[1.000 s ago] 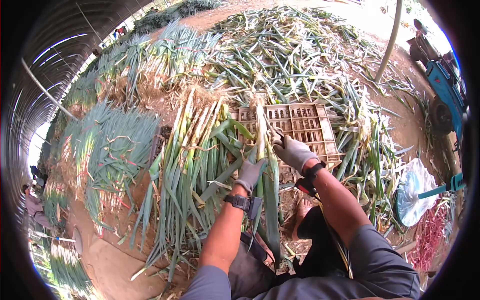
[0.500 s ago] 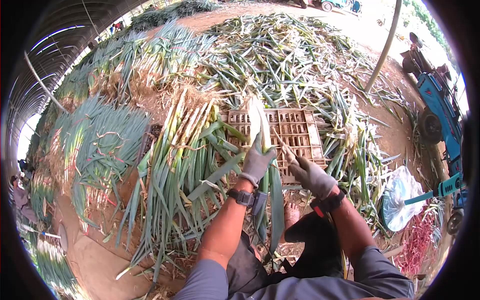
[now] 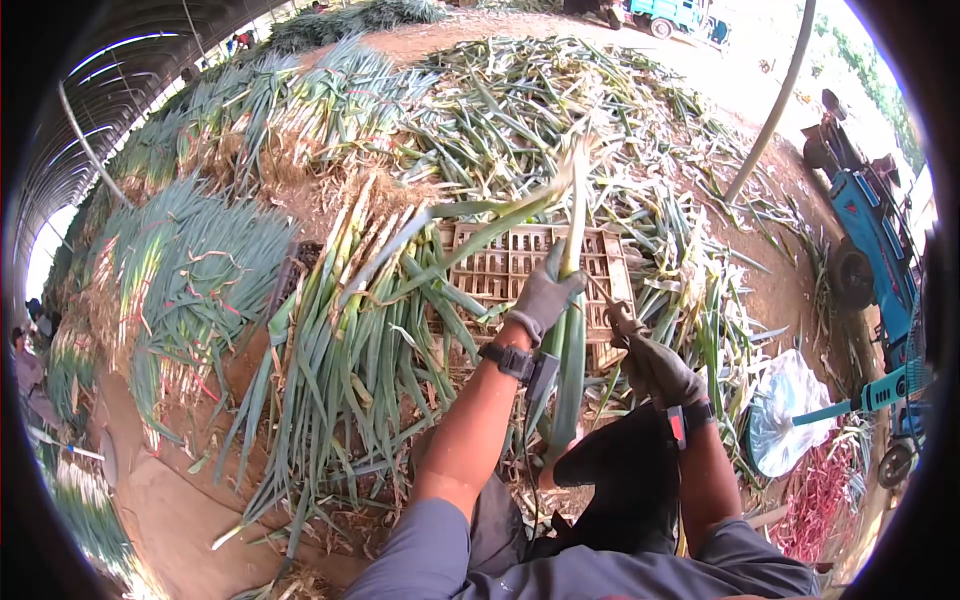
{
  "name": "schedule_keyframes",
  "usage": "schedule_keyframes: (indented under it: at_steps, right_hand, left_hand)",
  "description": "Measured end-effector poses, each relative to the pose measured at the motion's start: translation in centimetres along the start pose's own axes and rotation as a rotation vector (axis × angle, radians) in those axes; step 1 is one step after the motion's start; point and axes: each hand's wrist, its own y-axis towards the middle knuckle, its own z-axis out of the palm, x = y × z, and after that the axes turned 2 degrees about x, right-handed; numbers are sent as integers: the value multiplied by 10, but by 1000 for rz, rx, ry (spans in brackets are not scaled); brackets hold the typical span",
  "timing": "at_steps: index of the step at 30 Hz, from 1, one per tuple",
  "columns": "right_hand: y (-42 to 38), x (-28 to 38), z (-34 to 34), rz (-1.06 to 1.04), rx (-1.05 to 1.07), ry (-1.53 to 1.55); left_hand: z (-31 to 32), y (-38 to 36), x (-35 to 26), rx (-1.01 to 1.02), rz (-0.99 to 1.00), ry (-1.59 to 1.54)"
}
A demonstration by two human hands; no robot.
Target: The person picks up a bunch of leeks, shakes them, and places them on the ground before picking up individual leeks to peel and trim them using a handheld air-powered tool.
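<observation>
My left hand (image 3: 545, 298), in a grey glove, is wrapped round a leek (image 3: 576, 225) held upright, roots away from me, green leaves toward my knees. From its upper end a loose leaf (image 3: 490, 228) arches off to the left. My gloved right hand (image 3: 655, 362) is closed on a slim brown knife-like tool (image 3: 609, 297), whose tip points at the leek just beside my left hand. Beneath both lies an upturned plastic crate (image 3: 618, 262). Left of it rests a heap of loose leeks (image 3: 335, 350).
Cut leaves (image 3: 560, 100) cover the ground ahead and to the right. Tied leek bundles (image 3: 200, 270) lie on the left. On the right are a blue machine (image 3: 880, 240), a clear plastic bag (image 3: 785, 415) and red ties (image 3: 815, 500). A pole (image 3: 775, 110) stands at the back right.
My left hand and the leek have moved slightly right, and a leaf now bends away to the left. My right hand has drawn back toward me and to the right with the tool.
</observation>
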Motion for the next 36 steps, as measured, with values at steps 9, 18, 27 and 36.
schedule_keyframes:
  at_steps: [9,18,27,36]
  right_hand:
    - [-5,21,14,8,-268,-268]
    - [70,28,71,92,146,-264]
    - [87,40,87,-83,174,-195]
    - [90,47,90,-28,180,-166]
  left_hand:
    - [10,0,48,-14,-292,524]
    - [-15,-3,117,187,-125,988]
    - [-190,-79,70,-613,-232,965]
    - [-293,-47,107,-473,-323,1588]
